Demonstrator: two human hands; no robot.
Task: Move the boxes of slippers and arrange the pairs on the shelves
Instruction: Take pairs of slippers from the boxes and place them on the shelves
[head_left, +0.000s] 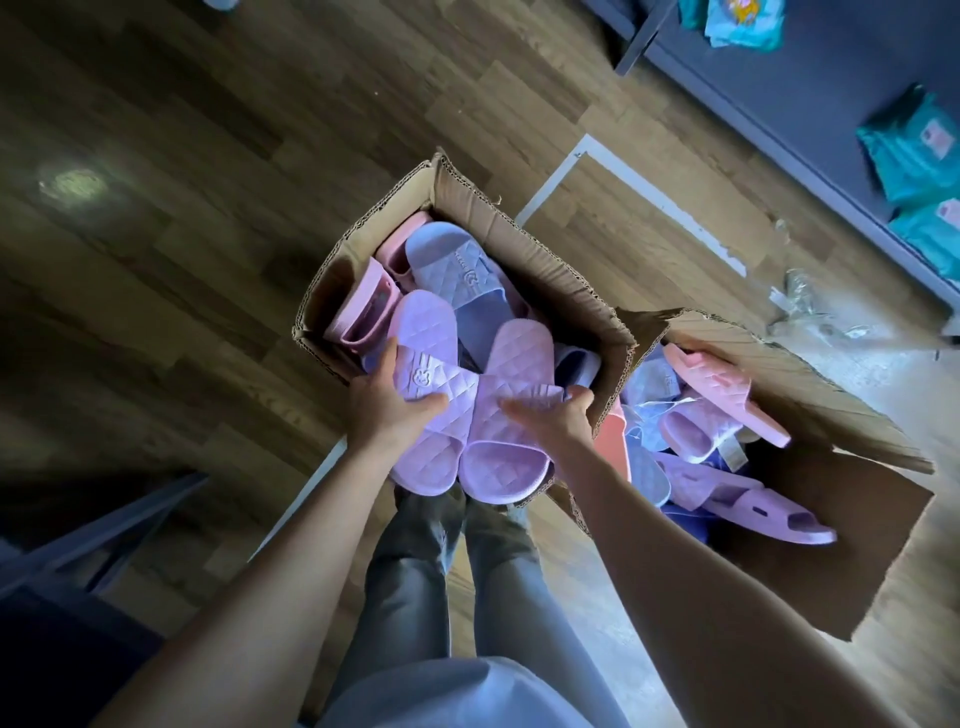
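We are in a shop: cartons (545, 260) of loose slippers (457, 270) at twelve o'clock, packaged goods (914, 150) on shelving (810, 88) at two.

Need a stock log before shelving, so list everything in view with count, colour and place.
lilac slipper pair: two, lilac quilted, held side by side over the centre box's near edge
centre box: one, brown cardboard, open, on the floor
right box: one, brown cardboard, open, beside it
loose slippers: many, pink, blue and lilac, piled in both boxes
teal packets: at least three, on the dark shelf, upper right
plastic wrap: clear scraps, on the wooden floor near the shelf
trousers: grey, bottom centre
left hand: fingers grip the left slipper
right hand: fingers grip the right slipper
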